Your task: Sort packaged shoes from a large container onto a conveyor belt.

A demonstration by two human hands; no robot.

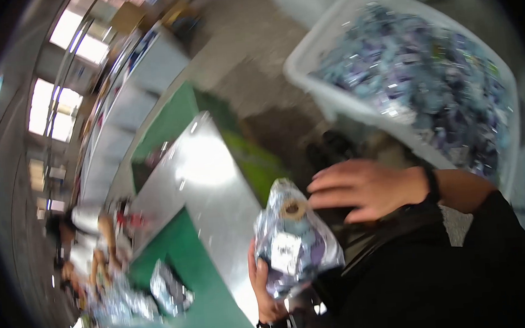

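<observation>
The fingers [335,197] of the right hand [379,188] are extended and slightly apart, right beside the upper end of a clear bag [312,245]; whether they touch it cannot be told. The left hand [268,293] grips that bag at its lower left side, its fingers closed against the plastic. One bag is held, in front of the body at the edge of the metal surface [207,197], with one white label [286,253] and one brown ring [293,208]. Its long axis runs nearly up and down in view, the narrow end pointing away from the body. One separate bag [170,289] lies on the green surface [223,304]; one white bin [300,65] holds bags too many to count.
</observation>
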